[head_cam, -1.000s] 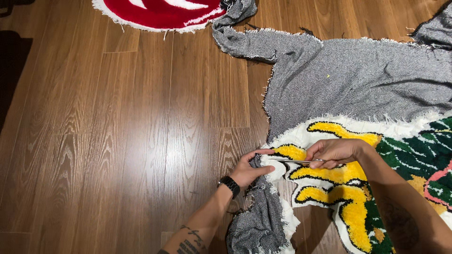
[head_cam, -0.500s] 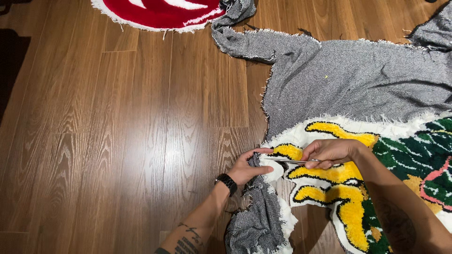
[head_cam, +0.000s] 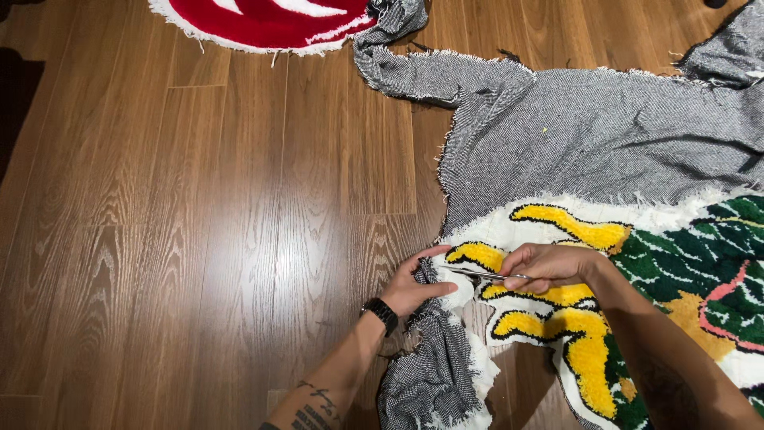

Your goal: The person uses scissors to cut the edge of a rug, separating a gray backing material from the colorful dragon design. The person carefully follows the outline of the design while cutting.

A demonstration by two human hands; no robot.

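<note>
A tufted rug [head_cam: 676, 263] with yellow, white and green pile lies on the wood floor, joined to grey backing cloth [head_cam: 589, 135]. My right hand [head_cam: 549, 267] is closed on a pair of metal scissors [head_cam: 481, 274], blades pointing left along the rug's white edge. My left hand [head_cam: 414, 287], with a black watch on the wrist, pinches the loose strip of grey cloth [head_cam: 434, 366] right beside the blades. That strip hangs crumpled toward the bottom of the view.
A second rug [head_cam: 270, 20], red with a white fringe, lies at the top. Brown wood floor [head_cam: 199, 239] fills the left side. A dark shape [head_cam: 16, 103] sits at the far left edge.
Both hands have stayed at the rug's left edge. The scissors have shifted very slightly along the white border.
</note>
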